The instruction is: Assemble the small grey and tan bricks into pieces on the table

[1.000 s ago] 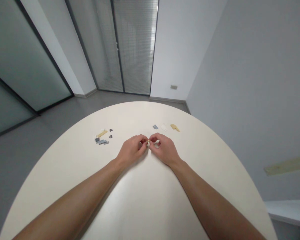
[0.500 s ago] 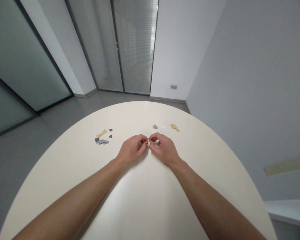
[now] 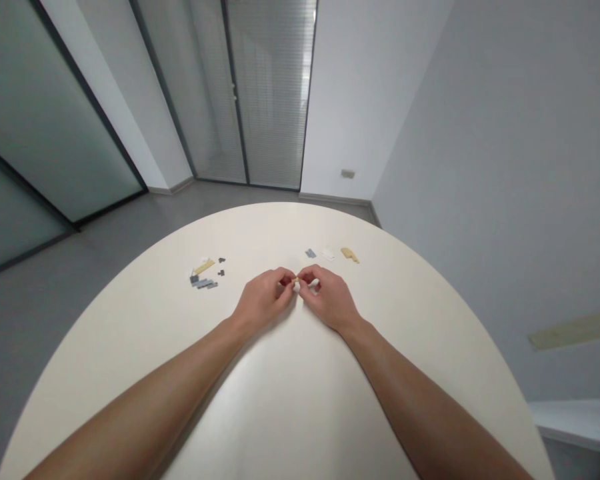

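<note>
My left hand (image 3: pixel 266 297) and my right hand (image 3: pixel 331 297) meet over the middle of the white table (image 3: pixel 280 400), fingertips almost touching. Between them a small tan building piece (image 3: pixel 296 280) is pinched by thumb and fingers from both sides. Most of that piece is hidden by the fingers, so its exact shape is not visible. Beyond my right hand lie a small grey piece (image 3: pixel 311 253), a white piece (image 3: pixel 329 255) and a larger tan piece (image 3: pixel 349 255).
To the left lies a loose group with a long tan piece (image 3: pixel 205 267), grey pieces (image 3: pixel 204 284), a dark grey piece (image 3: pixel 194 279) and two small black pieces (image 3: pixel 221 273). The table's rounded far edge (image 3: pixel 280 203) faces a glass partition (image 3: pixel 270 93) and pale walls.
Both hands stay in nearly the same place. The fingertips have shifted very slightly around the small tan piece, and a little more of it shows.
</note>
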`<state>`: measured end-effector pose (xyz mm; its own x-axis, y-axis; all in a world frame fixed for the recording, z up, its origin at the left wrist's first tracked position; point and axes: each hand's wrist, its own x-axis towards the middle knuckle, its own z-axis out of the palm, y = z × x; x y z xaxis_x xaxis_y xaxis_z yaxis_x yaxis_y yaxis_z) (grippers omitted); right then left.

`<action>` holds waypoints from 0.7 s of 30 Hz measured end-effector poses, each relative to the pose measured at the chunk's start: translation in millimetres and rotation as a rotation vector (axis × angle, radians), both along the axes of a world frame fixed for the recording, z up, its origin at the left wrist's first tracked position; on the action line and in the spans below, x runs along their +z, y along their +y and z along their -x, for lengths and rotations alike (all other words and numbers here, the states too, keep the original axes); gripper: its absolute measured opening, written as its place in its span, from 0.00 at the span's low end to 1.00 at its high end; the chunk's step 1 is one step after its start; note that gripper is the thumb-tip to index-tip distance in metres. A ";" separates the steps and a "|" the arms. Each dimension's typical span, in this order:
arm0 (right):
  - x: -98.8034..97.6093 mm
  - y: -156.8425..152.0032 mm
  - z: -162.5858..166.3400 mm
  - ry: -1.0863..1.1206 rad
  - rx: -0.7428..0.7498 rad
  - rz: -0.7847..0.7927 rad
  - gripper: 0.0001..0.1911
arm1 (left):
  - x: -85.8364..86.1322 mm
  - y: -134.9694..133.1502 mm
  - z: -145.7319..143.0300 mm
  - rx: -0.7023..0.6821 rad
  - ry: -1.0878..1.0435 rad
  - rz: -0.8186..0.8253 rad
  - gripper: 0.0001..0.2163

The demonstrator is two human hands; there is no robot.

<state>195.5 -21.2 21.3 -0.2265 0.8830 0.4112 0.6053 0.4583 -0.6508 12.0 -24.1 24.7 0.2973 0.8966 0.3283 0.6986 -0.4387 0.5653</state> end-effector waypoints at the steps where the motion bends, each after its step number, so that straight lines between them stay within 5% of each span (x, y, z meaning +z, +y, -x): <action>1: -0.1 -0.1 0.0 0.004 0.002 0.001 0.04 | -0.3 0.1 0.1 0.000 -0.001 0.000 0.08; 21: -1.6 0.5 0.4 0.026 -0.011 -0.013 0.06 | 0.8 0.4 -0.9 0.041 0.008 0.015 0.10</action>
<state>195.1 -20.8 19.7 -0.2060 0.8798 0.4283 0.5931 0.4604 -0.6605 12.9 -23.7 25.5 0.2630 0.9128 0.3125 0.7199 -0.4013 0.5663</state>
